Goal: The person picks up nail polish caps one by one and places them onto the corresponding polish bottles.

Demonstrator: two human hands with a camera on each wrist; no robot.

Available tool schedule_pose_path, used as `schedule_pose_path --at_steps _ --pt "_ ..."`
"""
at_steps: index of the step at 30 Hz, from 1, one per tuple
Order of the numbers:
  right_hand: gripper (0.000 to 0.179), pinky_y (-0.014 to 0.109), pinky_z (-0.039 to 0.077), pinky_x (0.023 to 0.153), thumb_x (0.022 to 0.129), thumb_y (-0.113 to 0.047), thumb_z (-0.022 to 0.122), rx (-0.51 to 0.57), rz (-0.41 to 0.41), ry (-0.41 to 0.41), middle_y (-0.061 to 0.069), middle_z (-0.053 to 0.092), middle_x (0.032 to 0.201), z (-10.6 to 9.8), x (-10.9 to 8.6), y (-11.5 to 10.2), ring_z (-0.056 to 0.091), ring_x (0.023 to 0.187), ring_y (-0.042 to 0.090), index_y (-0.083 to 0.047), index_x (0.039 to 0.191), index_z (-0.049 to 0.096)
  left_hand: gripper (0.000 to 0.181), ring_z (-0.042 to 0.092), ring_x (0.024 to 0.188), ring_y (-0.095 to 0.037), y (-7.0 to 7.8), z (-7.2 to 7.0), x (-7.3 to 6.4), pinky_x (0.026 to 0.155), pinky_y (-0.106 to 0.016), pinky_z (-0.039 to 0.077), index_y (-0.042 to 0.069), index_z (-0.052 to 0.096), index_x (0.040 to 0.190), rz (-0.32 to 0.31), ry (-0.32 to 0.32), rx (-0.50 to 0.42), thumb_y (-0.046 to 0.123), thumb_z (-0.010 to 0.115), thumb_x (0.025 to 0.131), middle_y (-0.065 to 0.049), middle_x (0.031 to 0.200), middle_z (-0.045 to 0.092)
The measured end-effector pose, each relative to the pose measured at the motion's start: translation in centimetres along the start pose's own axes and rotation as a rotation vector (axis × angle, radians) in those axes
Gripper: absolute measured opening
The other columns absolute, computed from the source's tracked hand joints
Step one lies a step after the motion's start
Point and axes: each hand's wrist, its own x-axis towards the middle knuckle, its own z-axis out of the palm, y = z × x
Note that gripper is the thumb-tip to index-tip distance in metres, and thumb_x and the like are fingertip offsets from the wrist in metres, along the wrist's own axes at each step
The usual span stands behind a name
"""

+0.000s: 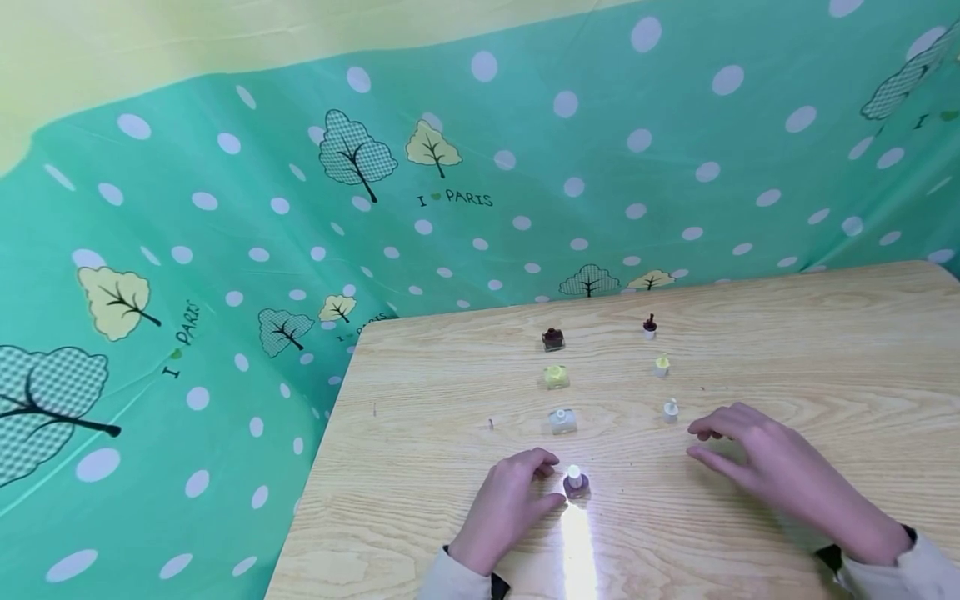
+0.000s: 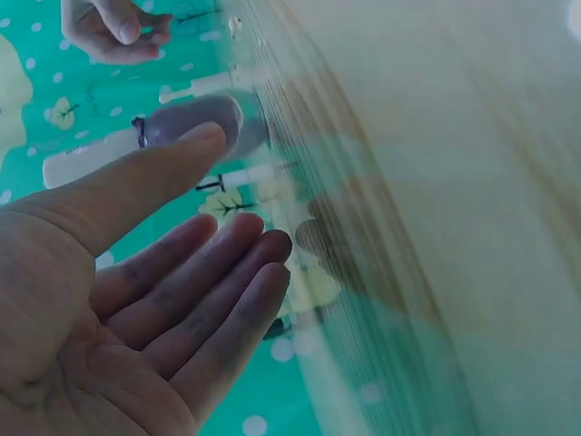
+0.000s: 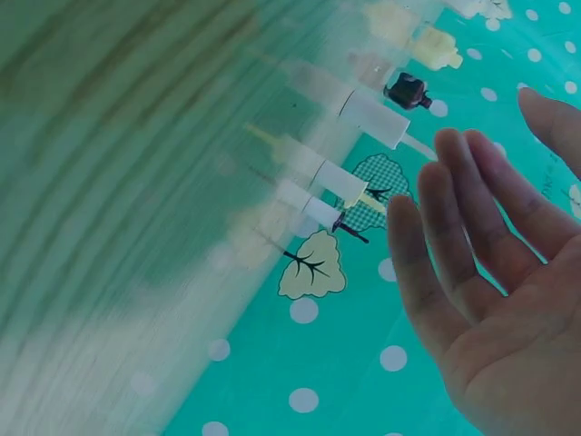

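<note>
Standing upright near the worktop's near edge, a purple bottle (image 1: 576, 486) with a white cap (image 1: 574, 473) is the nearest thing to the left hand (image 1: 512, 502), which lies at its 9 o'clock. The thumb and fingers of that hand are spread moderately wide, bent loosely towards the bottle; whether a fingertip touches it, I cannot tell. The right hand (image 1: 768, 465) hovers at the bottle's 3 o'clock, its thumb apart from its relaxed fingers, holding nothing.

Counting from the purple bottle, 3 uncapped bottles form a line towards 12 o'clock: a clear bottle (image 1: 562, 422) nearest, a yellow bottle (image 1: 556, 377) beyond it and a dark bottle (image 1: 552, 340) farthest. Another 3 pieces, brush caps with white bases, stand with their brushes up. The pale brush cap (image 1: 671, 411) is at 2 o'clock, just beside the right fingertips; the yellow brush cap (image 1: 662, 367) and the dark brush cap (image 1: 649, 328) are both at 1 o'clock, the dark 1 farther off.

All 7 items rest on the wood-grain worktop (image 1: 405, 400). Behind it hangs a green cloth (image 1: 517, 108) with white dots, printed trees and "I PARIS" lettering. Pale sleeves (image 1: 453, 579) cover both forearms.
</note>
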Motion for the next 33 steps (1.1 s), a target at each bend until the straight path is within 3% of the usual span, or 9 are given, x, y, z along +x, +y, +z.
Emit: schedule_pose_path --at_steps 11,17,33 --pt "0.029 0.039 0.056 0.07 0.085 -0.029 0.078 0.041 0.108 -0.119 -0.001 0.068 0.095 -0.4 0.8 0.9 0.064 0.085 0.017 -0.011 0.108 0.072 0.032 0.068 0.093 -0.014 -1.1 -0.5 0.7 0.084 -0.025 0.057 0.009 0.069 0.109 -0.032 0.074 0.003 0.014 0.081 0.081 -0.001 0.103 0.072" --pt "0.039 0.04 0.056 0.071 0.088 -0.033 0.075 0.089 0.178 -0.187 0.002 0.069 0.098 -0.3 1.4 1.2 0.064 0.088 0.019 -0.005 0.115 0.069 0.032 0.069 0.094 -0.015 -1.6 -0.6 1.3 0.083 -0.026 0.057 0.008 0.069 0.111 -0.014 0.116 0.014 0.016 0.081 0.082 -0.004 0.104 0.072" --pt "0.045 0.038 0.056 0.074 0.088 -0.032 0.075 0.201 0.192 -0.221 0.002 0.069 0.101 1.0 2.8 2.4 0.063 0.089 0.017 0.001 0.118 0.065 0.04 0.068 0.096 -0.017 -1.7 -0.7 3.1 0.083 -0.028 0.057 0.009 0.067 0.118 -0.018 0.141 0.017 0.02 0.08 0.082 -0.005 0.109 0.071"
